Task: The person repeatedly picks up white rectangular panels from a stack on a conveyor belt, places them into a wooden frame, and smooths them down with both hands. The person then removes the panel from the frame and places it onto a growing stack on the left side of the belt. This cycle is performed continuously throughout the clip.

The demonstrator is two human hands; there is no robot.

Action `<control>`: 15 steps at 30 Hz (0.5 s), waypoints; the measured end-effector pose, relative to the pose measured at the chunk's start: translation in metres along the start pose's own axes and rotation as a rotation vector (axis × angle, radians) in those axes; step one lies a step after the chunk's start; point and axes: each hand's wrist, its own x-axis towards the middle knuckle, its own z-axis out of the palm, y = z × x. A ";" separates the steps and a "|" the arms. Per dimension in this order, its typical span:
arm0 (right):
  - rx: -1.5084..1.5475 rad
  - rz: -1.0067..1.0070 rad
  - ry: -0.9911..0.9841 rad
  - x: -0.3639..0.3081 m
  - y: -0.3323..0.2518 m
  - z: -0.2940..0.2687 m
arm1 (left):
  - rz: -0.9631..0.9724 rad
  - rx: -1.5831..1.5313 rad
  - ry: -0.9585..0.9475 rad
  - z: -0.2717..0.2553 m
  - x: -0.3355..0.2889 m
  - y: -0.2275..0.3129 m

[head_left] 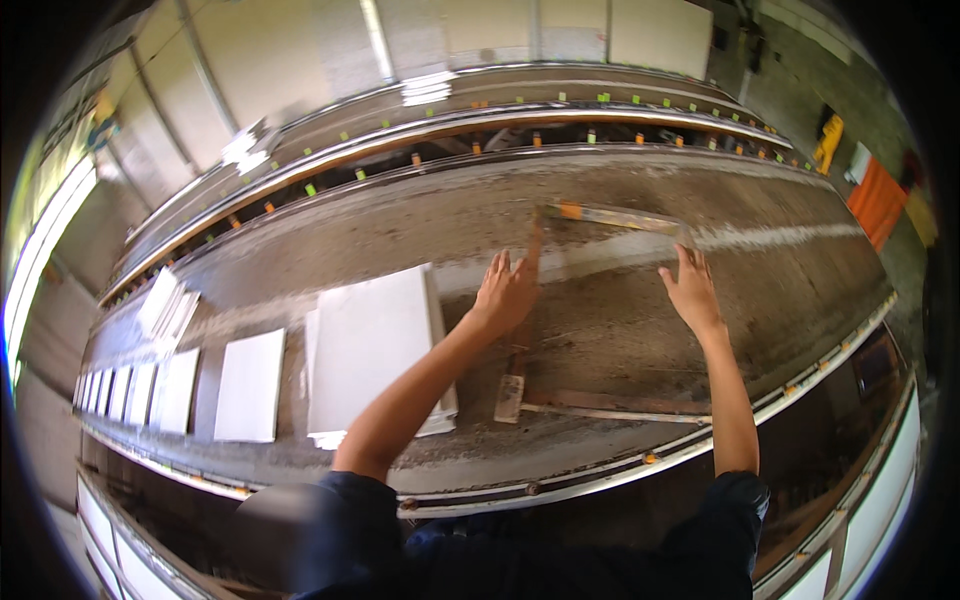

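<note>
Both arms reach out over a long brown table with a worn, dusty surface. My left hand has its fingers stretched and apart, right beside the left bar of a wooden frame; whether it touches the bar I cannot tell. My right hand is also open, thumb spread, just below the right end of the frame's far bar. A near bar of the frame lies by the table's front edge. The frame's right side does not show clearly. Left of my left forearm lies a stack of large white sheets.
Smaller white stacks stand in a row farther left. Beyond is a second long table with white sheets and orange and green markers along its edge. An orange cloth hangs at the right. A white-panelled rack stands at lower right.
</note>
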 end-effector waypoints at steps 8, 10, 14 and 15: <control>1.040 -0.313 -0.807 -0.044 -0.224 0.029 | -0.355 0.008 0.164 -0.172 -0.176 -0.098; 1.084 -0.128 -0.942 -0.053 -0.255 0.053 | -0.542 0.055 0.165 -0.174 -0.221 -0.147; 0.980 0.111 -0.847 -0.051 -0.294 0.094 | -0.700 -0.431 0.145 -0.161 -0.269 -0.195; 1.012 0.141 -0.853 -0.051 -0.303 0.094 | -0.722 -0.544 0.119 -0.146 -0.277 -0.217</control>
